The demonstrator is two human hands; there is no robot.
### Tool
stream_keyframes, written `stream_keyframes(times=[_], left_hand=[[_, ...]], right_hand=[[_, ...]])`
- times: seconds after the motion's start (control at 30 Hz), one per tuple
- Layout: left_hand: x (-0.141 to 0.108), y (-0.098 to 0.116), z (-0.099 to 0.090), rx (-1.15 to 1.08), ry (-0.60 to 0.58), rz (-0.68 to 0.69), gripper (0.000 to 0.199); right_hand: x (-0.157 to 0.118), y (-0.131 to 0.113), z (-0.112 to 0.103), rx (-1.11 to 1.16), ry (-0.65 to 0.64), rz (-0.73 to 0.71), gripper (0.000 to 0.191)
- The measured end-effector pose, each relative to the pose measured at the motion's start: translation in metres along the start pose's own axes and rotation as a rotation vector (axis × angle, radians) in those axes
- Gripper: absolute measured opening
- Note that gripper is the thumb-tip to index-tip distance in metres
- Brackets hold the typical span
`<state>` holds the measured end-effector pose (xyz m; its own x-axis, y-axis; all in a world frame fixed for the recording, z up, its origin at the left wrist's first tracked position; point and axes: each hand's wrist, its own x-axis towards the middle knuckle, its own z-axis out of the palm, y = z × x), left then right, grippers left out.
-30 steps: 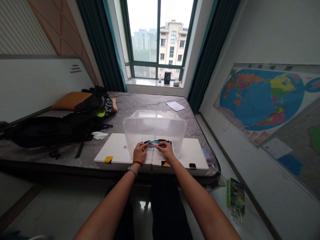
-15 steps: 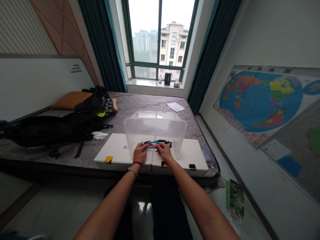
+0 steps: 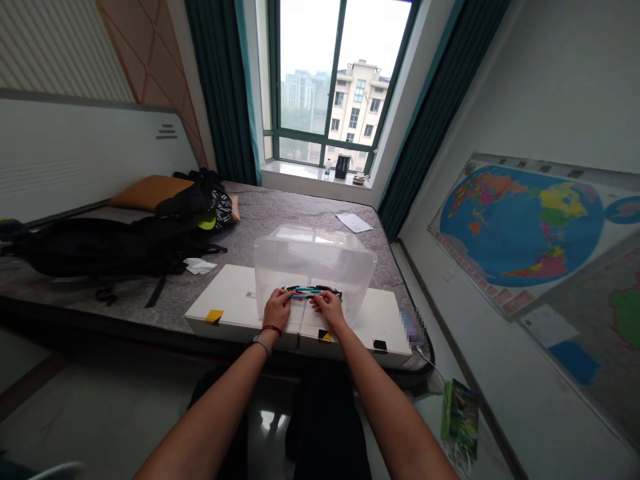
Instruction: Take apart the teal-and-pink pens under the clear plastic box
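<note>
Crosswise at the clear bin (image 3: 320,265), a blue pen (image 3: 302,297) runs between left hand (image 3: 277,309) and right hand (image 3: 329,309), pinched in both grips.

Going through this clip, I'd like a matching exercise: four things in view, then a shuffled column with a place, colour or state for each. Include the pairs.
1. world map
2. pens
3. plastic bin
4. pillow

A. see-through
B. orange, by the white headboard
C. on the wall
D. at the fingertips of left hand and right hand

Pairs: 1-C; 2-D; 3-A; 4-B
</note>
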<state>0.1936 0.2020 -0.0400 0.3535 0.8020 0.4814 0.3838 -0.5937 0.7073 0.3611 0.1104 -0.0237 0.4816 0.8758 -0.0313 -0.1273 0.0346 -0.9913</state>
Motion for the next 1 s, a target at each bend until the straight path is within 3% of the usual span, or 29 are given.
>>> stream_keyframes(times=[0.23,0.43,0.6,1.0], left_hand=[[0.000,0.001,0.003,0.029,0.029,-0.007,0.032],[-0.002,-0.003,0.006,0.046,0.042,-0.007,0.031],[-0.003,-0.007,0.008,0.040,0.045,0.002,0.031],[-0.003,-0.007,0.007,0.004,0.081,0.010,0.032]], right_hand=[[0.006,0.006,0.012,-0.282,0.067,-0.028,0.057],[0.007,0.008,0.003,-0.137,-0.013,-0.019,0.042],[0.009,0.013,-0.004,-0.052,0.040,-0.020,0.037],[0.007,0.011,0.006,-0.325,0.084,-0.062,0.052]])
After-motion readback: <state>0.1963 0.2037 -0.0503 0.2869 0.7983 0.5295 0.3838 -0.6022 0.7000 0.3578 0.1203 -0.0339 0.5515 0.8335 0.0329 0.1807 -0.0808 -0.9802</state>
